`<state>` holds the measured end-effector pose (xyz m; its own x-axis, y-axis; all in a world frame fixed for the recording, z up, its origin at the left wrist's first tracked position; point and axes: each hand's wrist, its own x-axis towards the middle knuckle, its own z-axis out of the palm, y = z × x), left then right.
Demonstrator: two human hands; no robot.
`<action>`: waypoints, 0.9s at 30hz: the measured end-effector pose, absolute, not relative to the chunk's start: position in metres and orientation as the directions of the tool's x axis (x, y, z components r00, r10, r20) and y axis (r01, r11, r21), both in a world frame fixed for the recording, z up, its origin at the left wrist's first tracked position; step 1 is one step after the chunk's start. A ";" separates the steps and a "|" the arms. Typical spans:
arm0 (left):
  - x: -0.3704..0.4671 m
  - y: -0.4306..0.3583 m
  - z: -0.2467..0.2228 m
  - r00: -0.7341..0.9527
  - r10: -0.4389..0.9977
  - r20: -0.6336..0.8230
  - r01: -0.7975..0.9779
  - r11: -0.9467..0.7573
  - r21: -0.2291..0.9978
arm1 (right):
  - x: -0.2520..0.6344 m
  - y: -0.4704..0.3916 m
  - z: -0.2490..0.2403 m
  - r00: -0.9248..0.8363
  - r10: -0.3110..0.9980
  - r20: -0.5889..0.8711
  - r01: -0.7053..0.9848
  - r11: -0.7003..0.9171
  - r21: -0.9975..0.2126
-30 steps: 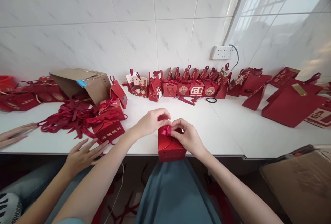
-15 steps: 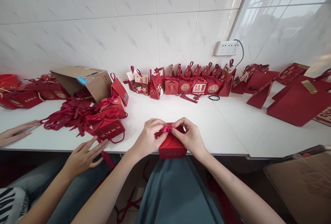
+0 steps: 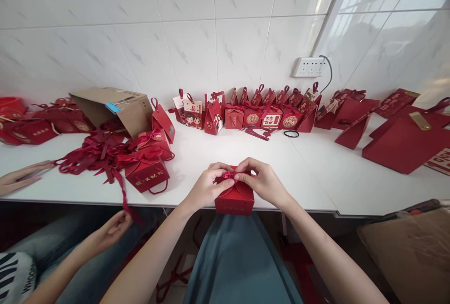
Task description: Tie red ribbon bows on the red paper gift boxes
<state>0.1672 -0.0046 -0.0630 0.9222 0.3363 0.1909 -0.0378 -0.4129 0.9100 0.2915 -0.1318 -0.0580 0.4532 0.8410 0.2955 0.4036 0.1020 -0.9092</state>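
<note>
The step in hand appeared to be shaping and tightening a bow on a small red gift box [image 3: 234, 202], which sat upright at the front edge of the white bench [image 3: 281, 156], right before the person's teal clothing. The left hand [image 3: 210, 186] had its thumb and forefinger closed together at the near side of the magenta satin ribbon bow [image 3: 230, 174], the other fingers loosely curled; the right hand [image 3: 260, 180] pinched at the opposite side, thumb and forefinger almost meeting the left ones. Both seemed to have hold of the ribbon, though the fingers covered the knot and how tight it was could not be told. Beneath the bow the curved top flaps lay folded over, so the closing of the lid looked done, with only the bow to settle. The next move, as judged from here, called for an even outward pull on both loops, gentle enough not to crush the flaps or drag the box over the edge. To the left, a gift box with gold lettering [image 3: 149, 178] carried a ribbon across its top, near a heap of dark red ribbons [image 3: 95, 150], and a co-worker's hand [image 3: 115, 229] gripped one trailing ribbon [image 3: 123, 194] below it.
</note>
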 end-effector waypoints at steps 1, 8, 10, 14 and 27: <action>0.167 -0.005 -0.063 0.924 0.337 0.183 -0.040 -0.389 0.920 | 0.292 -0.131 -0.057 0.445 0.844 0.298 0.423 0.095 -0.901; 0.173 -0.015 -0.067 0.833 0.513 0.205 -0.049 -0.301 0.952 | 0.285 -0.141 -0.059 0.454 0.659 0.600 0.748 0.085 -0.659; 0.173 -0.016 -0.066 0.826 0.526 0.204 -0.042 -0.303 0.952 | 0.281 -0.146 -0.060 0.417 0.683 0.600 0.798 0.041 -0.601; 0.172 -0.015 -0.065 0.855 0.478 0.201 -0.051 -0.308 0.950 | 0.275 -0.149 -0.064 0.414 0.698 0.584 0.822 -0.011 -0.570; 0.157 -0.004 -0.058 0.806 0.510 0.300 0.044 -0.558 0.829 | 0.282 -0.154 -0.054 0.266 0.780 0.566 0.958 -0.148 -0.246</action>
<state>0.1570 -0.0039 -0.0581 0.8061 0.5101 0.3001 0.0442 -0.5576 0.8290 0.2817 -0.1544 -0.0539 0.2661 0.7800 0.5664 0.9578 -0.1480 -0.2463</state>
